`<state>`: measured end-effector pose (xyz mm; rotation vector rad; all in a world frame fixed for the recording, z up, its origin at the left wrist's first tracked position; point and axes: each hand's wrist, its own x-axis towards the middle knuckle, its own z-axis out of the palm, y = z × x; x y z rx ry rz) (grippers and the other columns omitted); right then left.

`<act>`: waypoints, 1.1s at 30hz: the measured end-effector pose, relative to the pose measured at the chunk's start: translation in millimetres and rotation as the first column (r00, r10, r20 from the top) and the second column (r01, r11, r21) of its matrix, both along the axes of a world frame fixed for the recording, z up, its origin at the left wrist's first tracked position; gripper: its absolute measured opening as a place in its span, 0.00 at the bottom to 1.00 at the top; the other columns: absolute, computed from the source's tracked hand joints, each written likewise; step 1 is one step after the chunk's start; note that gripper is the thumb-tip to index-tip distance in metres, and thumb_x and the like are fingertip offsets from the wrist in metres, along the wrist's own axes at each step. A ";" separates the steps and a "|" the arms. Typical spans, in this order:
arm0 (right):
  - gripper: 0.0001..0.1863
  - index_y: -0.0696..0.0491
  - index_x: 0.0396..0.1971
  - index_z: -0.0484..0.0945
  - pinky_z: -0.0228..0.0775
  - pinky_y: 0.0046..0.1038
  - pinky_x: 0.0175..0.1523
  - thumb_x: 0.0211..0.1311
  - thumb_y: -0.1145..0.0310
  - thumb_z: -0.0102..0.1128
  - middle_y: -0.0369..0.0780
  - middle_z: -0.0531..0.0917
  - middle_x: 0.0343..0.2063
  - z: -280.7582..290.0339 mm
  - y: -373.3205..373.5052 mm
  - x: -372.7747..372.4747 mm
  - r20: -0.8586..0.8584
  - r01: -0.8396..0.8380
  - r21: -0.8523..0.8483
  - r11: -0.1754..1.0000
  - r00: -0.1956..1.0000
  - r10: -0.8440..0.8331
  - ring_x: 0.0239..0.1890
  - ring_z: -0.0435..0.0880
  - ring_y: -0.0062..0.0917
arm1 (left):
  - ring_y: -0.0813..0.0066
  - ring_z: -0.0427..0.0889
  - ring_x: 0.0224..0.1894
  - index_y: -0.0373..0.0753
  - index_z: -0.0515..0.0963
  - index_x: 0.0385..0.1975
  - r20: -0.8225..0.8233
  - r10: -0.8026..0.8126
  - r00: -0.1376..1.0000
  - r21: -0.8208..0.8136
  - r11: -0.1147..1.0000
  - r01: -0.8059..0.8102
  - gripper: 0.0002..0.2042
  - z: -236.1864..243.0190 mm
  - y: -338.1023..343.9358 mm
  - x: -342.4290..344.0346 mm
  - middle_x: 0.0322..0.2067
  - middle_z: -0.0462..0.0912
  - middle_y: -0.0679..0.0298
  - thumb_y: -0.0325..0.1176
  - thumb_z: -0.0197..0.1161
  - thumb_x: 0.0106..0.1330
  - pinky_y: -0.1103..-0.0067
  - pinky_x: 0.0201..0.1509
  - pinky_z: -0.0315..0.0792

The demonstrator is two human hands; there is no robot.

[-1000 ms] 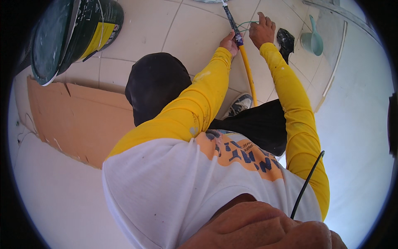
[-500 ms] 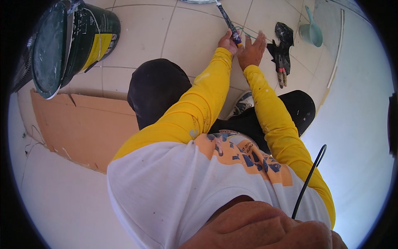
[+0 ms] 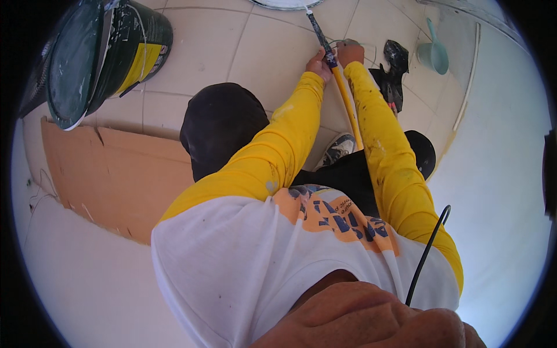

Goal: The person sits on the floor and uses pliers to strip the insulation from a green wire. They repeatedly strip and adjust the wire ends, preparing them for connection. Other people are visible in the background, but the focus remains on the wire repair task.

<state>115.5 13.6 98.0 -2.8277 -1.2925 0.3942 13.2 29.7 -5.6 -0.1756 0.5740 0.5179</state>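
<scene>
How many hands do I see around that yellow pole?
2: the left hand holds the pole near its dark upper part; the right hand is just right of that part. No others show.

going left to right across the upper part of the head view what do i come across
Dark green bucket → left hand → right hand → crumpled black item → pale green dipper

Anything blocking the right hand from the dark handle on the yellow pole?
Nothing solid visible. Only a thin green strand spans the small gap between the right hand and the dark handle. The crumpled black item lies farther right, out of that line.
</scene>
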 end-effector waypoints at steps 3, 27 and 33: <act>0.17 0.62 0.38 0.79 0.78 0.34 0.40 0.62 0.61 0.59 0.48 0.84 0.30 -17.1 -6.5 12.9 -0.603 0.501 0.109 0.859 0.720 -0.344 0.31 0.84 0.36 | 0.56 0.78 0.50 0.31 0.72 0.47 0.129 -0.059 0.990 -0.023 0.998 0.063 0.18 11.1 2.8 -1.9 0.48 0.79 0.51 0.42 0.58 0.70 0.63 0.60 0.70; 0.11 0.50 0.37 0.84 0.78 0.38 0.44 0.59 0.65 0.57 0.47 0.86 0.36 20.8 6.3 12.2 -0.029 -0.050 -0.170 0.984 0.999 0.046 0.40 0.86 0.38 | 0.58 0.78 0.49 0.36 0.73 0.48 -0.156 -0.189 0.970 -0.097 0.980 0.176 0.15 22.5 1.3 -16.1 0.45 0.80 0.54 0.38 0.61 0.68 0.63 0.59 0.70; 0.10 0.53 0.34 0.83 0.79 0.38 0.43 0.57 0.67 0.56 0.48 0.86 0.35 54.7 -3.9 31.0 -0.062 -0.598 -0.428 0.677 0.767 0.639 0.40 0.86 0.39 | 0.56 0.78 0.48 0.35 0.73 0.50 -0.941 0.275 0.197 0.331 0.626 0.706 0.17 94.8 -11.4 4.2 0.47 0.78 0.52 0.31 0.60 0.60 0.70 0.57 0.71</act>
